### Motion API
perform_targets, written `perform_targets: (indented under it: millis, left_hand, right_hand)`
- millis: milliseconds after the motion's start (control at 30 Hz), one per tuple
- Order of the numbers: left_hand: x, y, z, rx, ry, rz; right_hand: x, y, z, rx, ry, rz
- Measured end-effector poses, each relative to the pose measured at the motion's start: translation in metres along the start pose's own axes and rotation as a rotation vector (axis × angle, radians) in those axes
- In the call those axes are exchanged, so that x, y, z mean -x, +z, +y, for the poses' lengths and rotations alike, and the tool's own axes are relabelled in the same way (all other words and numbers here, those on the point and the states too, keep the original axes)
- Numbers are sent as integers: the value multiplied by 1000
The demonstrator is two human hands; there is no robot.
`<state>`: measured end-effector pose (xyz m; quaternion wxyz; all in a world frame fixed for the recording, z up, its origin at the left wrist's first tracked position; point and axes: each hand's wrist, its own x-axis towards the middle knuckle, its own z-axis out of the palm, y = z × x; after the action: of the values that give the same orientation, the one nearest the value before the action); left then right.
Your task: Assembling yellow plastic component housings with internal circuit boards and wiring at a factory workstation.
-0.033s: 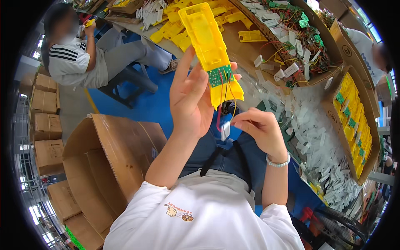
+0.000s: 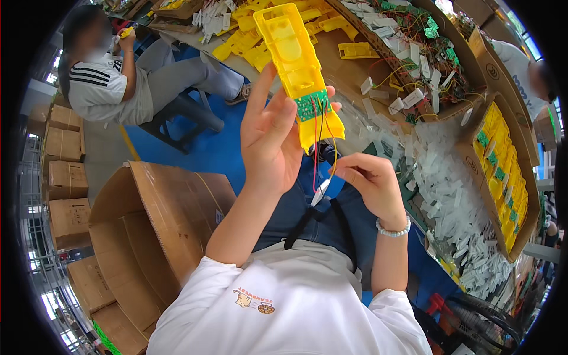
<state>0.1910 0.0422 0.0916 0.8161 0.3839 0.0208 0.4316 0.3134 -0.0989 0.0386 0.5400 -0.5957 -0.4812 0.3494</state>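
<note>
My left hand [image 2: 271, 136] grips a long yellow plastic housing half [image 2: 290, 50] from its left side, with the hollow inner side facing me. A small green circuit board [image 2: 312, 105] sits across its lower part. From the board, red, black and yellow wires [image 2: 315, 168] hang down past the housing's lower end. A small white plastic piece [image 2: 320, 193] dangles at the wire ends, tilted, above my lap. My right hand [image 2: 370, 180], a beaded bracelet at its wrist, pinches the yellow wire just above that piece.
A heap of white plastic pieces [image 2: 455, 195] covers the bench at right, beside a carton of yellow housings [image 2: 503, 177]. Tangled boards and wires [image 2: 414, 50] fill a box beyond. An open cardboard box [image 2: 133, 248] stands at left; a seated person [image 2: 112, 83] works farther off.
The white piece has swung lower and tilted over, and the red wire hangs straighter. My right fingers have shifted slightly up and to the right along the yellow wire.
</note>
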Motion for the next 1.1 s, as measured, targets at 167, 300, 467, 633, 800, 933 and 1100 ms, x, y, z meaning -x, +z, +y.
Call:
perform_targets:
  millis: [167,300,467,633,800,933,1100]
  left_hand:
    - [1,-7,0,-71,27,-20]
    - [-5,-13,-4,-81,73,-5]
    - [-9,-20,-3,-203,85,53]
    - [-1,-21,0,-239,-53,29]
    - [13,-15,-8,-212,-110,-5]
    - [23,-14,-18,-173,-140,-83]
    - [34,-11,-23,-165,-231,-83]
  right_hand:
    - [-6,13,-13,-337,176,-89]
    - [-14,21,-6,-457,211,-210]
    - [-16,22,-9,-462,88,-7]
    - [-27,7,-22,60,-353,358]
    - [-32,0,-34,298,-494,650]
    - [-33,2,-45,229,-562,670]
    - [-35,5,-56,324,-722,648]
